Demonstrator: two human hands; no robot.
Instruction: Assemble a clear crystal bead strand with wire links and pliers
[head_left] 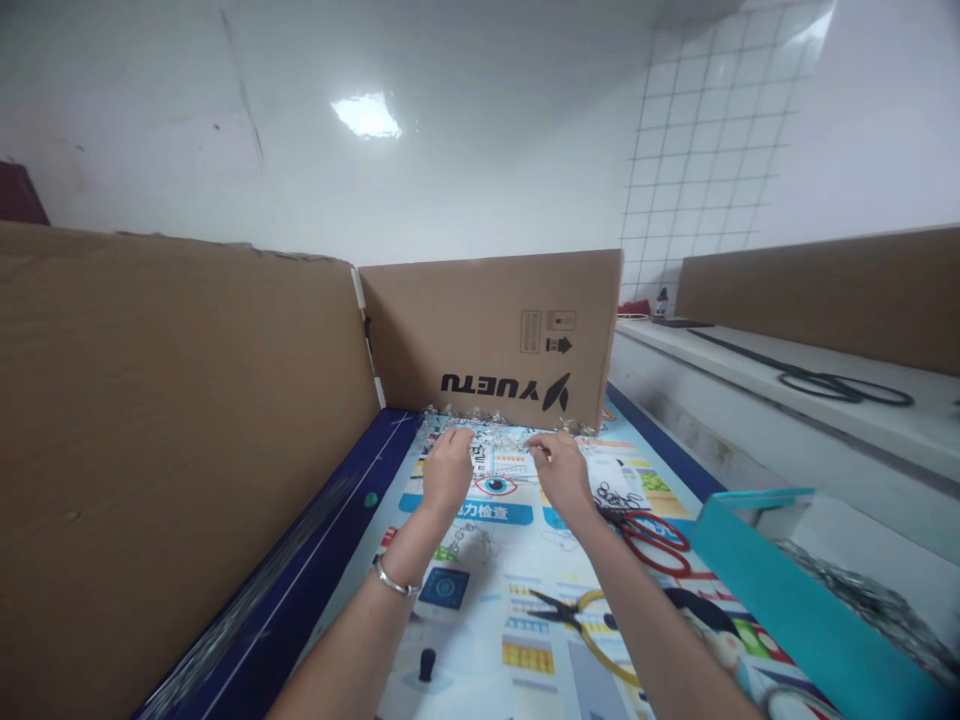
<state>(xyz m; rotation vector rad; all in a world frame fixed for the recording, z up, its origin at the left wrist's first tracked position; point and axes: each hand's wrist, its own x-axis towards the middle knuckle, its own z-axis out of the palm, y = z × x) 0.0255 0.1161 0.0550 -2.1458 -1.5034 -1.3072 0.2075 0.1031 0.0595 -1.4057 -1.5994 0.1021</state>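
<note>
Both my arms reach forward over a printed poster (517,590) that covers the table. My left hand (448,470), a silver bangle on its wrist, has its fingers curled at a heap of thin silvery metal chain (487,430) lying against the far cardboard wall. My right hand (559,470) pinches at the same heap, a few centimetres to the right. What each hand grips is too small to make out. Yellow-handled pliers (577,620) lie on the poster below my right forearm. Red-handled scissors (652,535) lie just right of that forearm.
Cardboard sheets wall the spot: a tall one on the left (172,450), one printed YUETU at the back (495,335). A teal box (795,600) with grey chain inside stands at the right. Black scissors (832,383) lie on the white ledge beyond.
</note>
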